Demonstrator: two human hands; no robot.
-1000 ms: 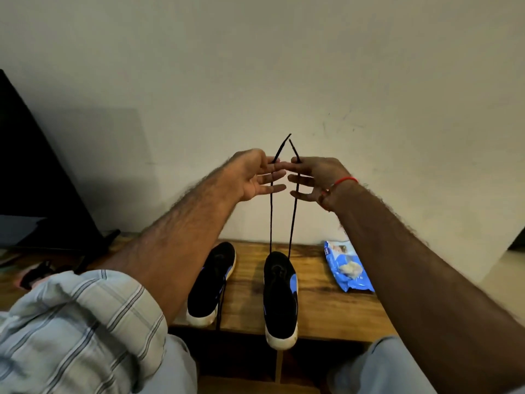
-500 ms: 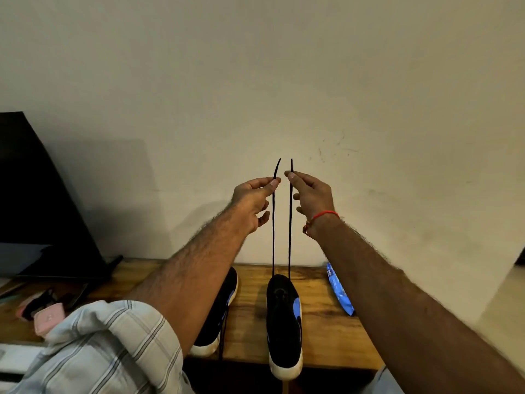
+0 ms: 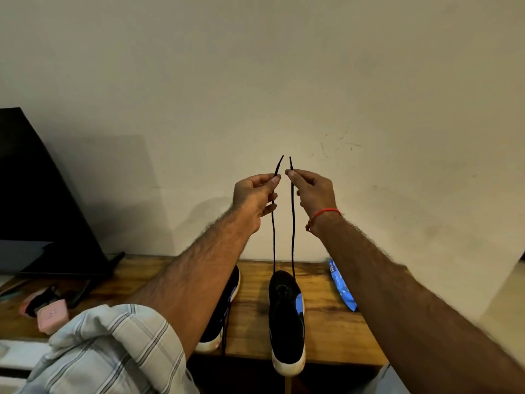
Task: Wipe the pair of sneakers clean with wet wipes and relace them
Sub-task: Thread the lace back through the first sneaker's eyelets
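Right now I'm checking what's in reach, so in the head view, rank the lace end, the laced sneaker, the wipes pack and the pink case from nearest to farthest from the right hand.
1. Lace end: pinched in the right hand.
2. Laced sneaker: below, on the bench.
3. Wipes pack: lower right; close to the sneaker's distance, hard to call.
4. Pink case: far left.

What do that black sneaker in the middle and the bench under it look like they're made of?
Middle sneaker: matte black upper, probably knit or canvas fabric, with a smooth off-white sole that looks like rubber. Bench: brown wood with visible grain and a slight sheen, perhaps varnished or laminate.
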